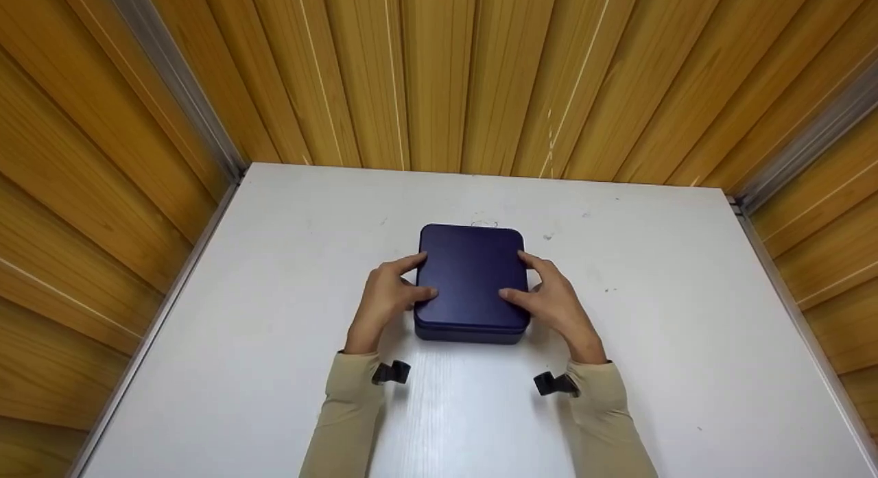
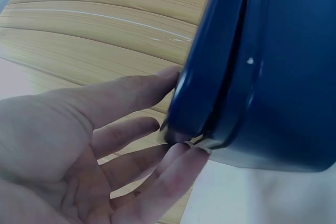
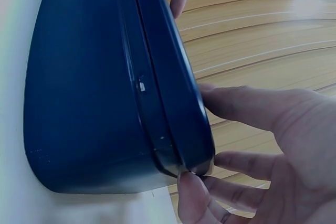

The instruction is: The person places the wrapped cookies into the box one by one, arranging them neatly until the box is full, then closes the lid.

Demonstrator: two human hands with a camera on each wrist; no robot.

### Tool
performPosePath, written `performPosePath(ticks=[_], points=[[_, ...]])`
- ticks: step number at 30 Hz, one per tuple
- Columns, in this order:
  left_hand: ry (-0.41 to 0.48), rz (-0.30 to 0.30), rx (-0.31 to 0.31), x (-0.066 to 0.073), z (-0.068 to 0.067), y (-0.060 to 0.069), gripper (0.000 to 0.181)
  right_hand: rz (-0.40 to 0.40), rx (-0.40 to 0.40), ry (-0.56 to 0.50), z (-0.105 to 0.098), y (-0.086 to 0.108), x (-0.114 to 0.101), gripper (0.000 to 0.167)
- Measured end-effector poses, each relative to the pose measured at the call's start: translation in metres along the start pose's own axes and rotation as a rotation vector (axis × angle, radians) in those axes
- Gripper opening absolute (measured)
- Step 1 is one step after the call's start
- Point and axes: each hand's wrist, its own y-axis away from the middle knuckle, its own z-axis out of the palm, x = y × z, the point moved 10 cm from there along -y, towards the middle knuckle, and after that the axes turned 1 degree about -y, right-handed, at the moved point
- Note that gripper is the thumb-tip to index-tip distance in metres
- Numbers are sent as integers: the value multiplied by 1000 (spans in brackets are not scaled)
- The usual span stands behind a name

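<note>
A dark blue rectangular tin box (image 1: 473,276) with rounded corners stands on the white table, its lid (image 2: 202,72) on top. Along the seam in the left wrist view runs a narrow dark gap between lid and base. My left hand (image 1: 387,296) grips the lid's left side, thumb on the top and fingertips at the lid's lower edge. On the right side my right hand (image 1: 555,300) pinches the lid the same way, its thumb on top and fingers by the rim in the right wrist view. What lies inside the tin is hidden.
The white table (image 1: 274,313) carries a few small marks. Ribbed wood-look panels (image 1: 439,80) close it off at the back and both sides, with metal edging (image 1: 175,286) along the left. A small black camera (image 1: 392,372) sits on each wrist.
</note>
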Motion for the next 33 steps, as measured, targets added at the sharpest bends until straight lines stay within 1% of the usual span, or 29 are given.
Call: performPosePath(ticks=[6, 11, 17, 22, 27, 33], points=[[-26, -14, -10, -2, 1, -1, 70, 6, -15, 30, 2, 1, 0, 87], [-29, -24, -12, -3, 2, -1, 70, 1, -15, 52, 3, 0, -1, 88], [-60, -35, -20, -5, 3, -1, 71, -14, -16, 49, 5, -1, -1, 88], [-44, -60, -29, -7, 5, -1, 72, -11, -28, 60, 5, -1, 0, 89], [-29, -64, -33, -8, 5, -2, 72, -3, -35, 54, 5, -1, 1, 90], [-64, -73, -42, -12, 3, -3, 73, -10, -28, 47, 4, -2, 1, 90]])
